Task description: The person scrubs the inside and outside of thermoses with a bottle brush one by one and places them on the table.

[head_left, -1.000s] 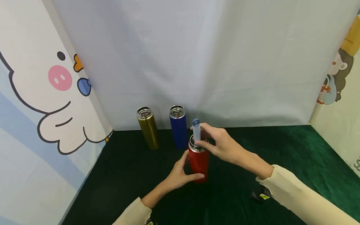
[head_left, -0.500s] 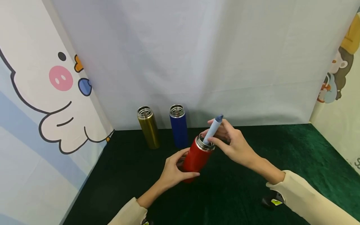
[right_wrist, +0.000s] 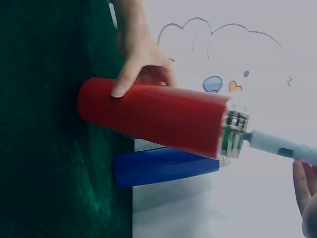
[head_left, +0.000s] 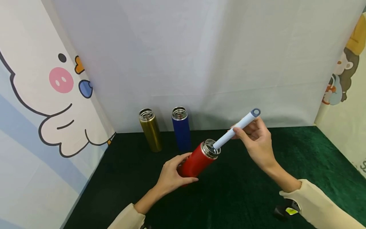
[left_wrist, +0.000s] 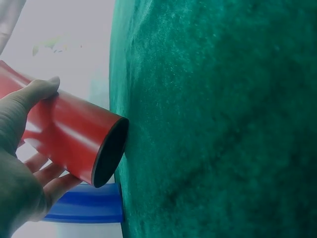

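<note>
Head view: left hand (head_left: 170, 176) lower centre, thumb and fingers spread around the body of the red bottle (head_left: 198, 161), thumb along the near side, fingertips mostly lost behind it. Bottle mid-frame, tilted, mouth toward upper right. Right hand (head_left: 259, 144), right of centre, nearly closed in a pinch: thumb and fingers on the pale blue stick (head_left: 234, 130), which slants down to the bottle's mouth. Some right fingers hidden behind the stick. Gold bottle (head_left: 152, 133) and blue bottle (head_left: 182, 133) upright on the green worktop (head_left: 243, 197), left of centre. Both sleeves run off the bottom corners. Left wrist view: left hand at left edge, cut off; thumb over the red bottle, fingers beneath. Dark base shows; mouth end out of frame. Blue bottle lower left, part covered by fingers. Right wrist view: stick's narrow tip meets the bottle's mouth at right of centre; depth inside hard to judge. Right hand cropped at right edge, fingers touching the stick, whose far end is also cut off.
</note>
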A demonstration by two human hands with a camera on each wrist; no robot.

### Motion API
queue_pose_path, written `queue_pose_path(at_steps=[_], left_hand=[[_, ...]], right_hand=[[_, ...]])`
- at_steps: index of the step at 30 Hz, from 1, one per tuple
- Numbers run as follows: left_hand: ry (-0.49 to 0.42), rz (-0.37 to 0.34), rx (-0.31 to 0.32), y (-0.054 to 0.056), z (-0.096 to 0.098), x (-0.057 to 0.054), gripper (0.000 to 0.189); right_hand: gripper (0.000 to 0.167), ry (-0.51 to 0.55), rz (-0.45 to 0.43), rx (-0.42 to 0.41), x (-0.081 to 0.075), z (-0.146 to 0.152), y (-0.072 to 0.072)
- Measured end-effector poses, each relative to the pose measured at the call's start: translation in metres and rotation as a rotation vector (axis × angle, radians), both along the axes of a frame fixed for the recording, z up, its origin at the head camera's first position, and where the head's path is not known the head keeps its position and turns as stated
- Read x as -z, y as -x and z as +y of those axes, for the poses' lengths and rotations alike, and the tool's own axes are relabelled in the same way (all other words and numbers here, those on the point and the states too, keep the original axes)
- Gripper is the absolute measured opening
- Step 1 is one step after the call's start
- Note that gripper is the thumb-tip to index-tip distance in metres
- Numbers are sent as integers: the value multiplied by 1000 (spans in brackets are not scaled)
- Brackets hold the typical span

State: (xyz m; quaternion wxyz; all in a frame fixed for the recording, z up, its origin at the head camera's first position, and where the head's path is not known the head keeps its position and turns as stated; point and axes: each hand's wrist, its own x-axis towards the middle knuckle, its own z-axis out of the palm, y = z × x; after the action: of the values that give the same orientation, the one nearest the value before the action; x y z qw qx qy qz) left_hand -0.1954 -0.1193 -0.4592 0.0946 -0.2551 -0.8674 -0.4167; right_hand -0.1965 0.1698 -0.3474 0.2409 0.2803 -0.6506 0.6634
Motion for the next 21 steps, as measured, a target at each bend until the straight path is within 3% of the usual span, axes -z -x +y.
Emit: queue_pose_path(at_steps=[4, 7, 10, 14, 18, 21], left_hand=[[6, -7, 14, 0, 0, 0, 79], [4, -4, 35, -1, -1, 1, 79], [-2, -4, 59, -2, -2, 2, 79], [1, 1, 63, -2, -3, 3, 80], [8, 2, 66, -2, -5, 2, 80], [1, -13, 79, -2, -5, 2, 81]], right_hand=[[36, 136, -40, 56, -2, 2, 1], [37, 130, -64, 53, 5, 1, 1], [39, 72, -50, 6, 16, -3, 1], [38, -122, 9, -58, 30, -15, -3], [45, -291, 46, -65, 34, -25, -7], [48, -327, 34, -92, 33, -28, -9]])
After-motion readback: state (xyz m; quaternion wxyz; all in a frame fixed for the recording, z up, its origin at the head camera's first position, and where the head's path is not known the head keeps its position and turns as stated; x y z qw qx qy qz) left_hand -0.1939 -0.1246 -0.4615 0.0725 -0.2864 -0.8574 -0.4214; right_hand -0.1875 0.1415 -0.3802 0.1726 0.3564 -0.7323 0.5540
